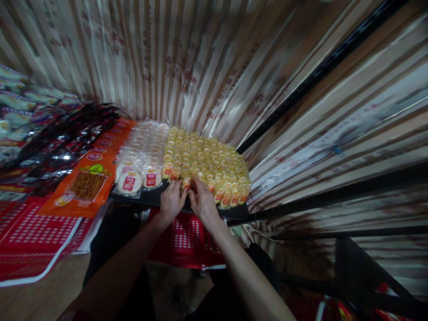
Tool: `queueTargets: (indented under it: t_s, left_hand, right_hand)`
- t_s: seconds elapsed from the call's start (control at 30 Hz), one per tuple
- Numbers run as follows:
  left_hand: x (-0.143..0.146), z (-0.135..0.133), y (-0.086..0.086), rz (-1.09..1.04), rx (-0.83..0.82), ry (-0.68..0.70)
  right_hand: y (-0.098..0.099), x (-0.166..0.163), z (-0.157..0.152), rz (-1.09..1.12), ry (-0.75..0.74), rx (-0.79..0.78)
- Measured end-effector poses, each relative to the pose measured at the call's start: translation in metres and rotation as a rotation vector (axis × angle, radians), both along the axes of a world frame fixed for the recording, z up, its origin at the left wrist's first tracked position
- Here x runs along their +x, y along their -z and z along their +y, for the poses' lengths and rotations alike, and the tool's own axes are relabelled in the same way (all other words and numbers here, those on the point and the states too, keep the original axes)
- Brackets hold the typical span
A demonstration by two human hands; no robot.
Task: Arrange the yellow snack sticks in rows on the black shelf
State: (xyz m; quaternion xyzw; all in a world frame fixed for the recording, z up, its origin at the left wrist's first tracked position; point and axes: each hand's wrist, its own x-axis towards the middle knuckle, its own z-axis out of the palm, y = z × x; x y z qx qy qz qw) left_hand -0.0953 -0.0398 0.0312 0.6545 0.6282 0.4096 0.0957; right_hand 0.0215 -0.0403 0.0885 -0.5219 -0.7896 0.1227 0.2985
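Both my hands are at the front edge of rows of small yellow wrapped snacks (207, 154) on a dark shelf (150, 195). My left hand (172, 199) and my right hand (202, 199) close in from either side on one small wrapped snack (187, 183) in the front row. Fingertips of both hands press against it. Left of the yellow rows lie round white crackers (130, 182) in clear packets with red labels, stacked in two columns.
An orange snack bag (87, 178) and dark shiny packets (63, 142) lie further left. Red baskets hang below, one at the left (36, 236) and one under my hands (187, 238). Striped plastic sheeting (187, 58) backs the shelf, and a black bar (301, 89) slants across the right.
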Motion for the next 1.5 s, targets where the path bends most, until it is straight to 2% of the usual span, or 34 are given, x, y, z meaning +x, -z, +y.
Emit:
queueTargets:
  t_s: [0.2,0.4,0.57,0.9,1.1,1.2,1.33,1.5]
  left_hand:
    - [-0.009,-0.004,0.001,-0.068,0.124,0.014]
    - [-0.026,-0.007,-0.006,-0.129,0.173,-0.142]
    - [-0.041,0.000,-0.002,-0.146,0.147,-0.231]
    - [-0.045,0.007,0.001,-0.245,0.069,-0.216]
    - [-0.045,0.006,0.008,-0.168,0.101,-0.146]
    - [-0.044,0.008,0.010,-0.158,0.108,-0.155]
    - [-0.042,0.009,0.009,-0.124,0.143,-0.200]
    - [-0.039,0.004,0.004,-0.049,0.214,-0.229]
  right_hand:
    - [-0.002,-0.010,-0.011,0.087,-0.017,0.056]
    - [-0.008,-0.033,-0.007,0.173,-0.064,0.064]
    - [0.001,-0.053,0.005,0.191,-0.122,0.033]
    - [0.019,-0.061,0.004,0.148,-0.133,0.012]
    - [0.024,-0.062,0.006,0.113,-0.153,-0.009]
    - [0.025,-0.057,0.000,0.133,-0.161,0.010]
    - [0.023,-0.030,-0.017,0.193,-0.024,0.092]
    - [0.025,0.028,-0.035,0.194,0.395,0.224]
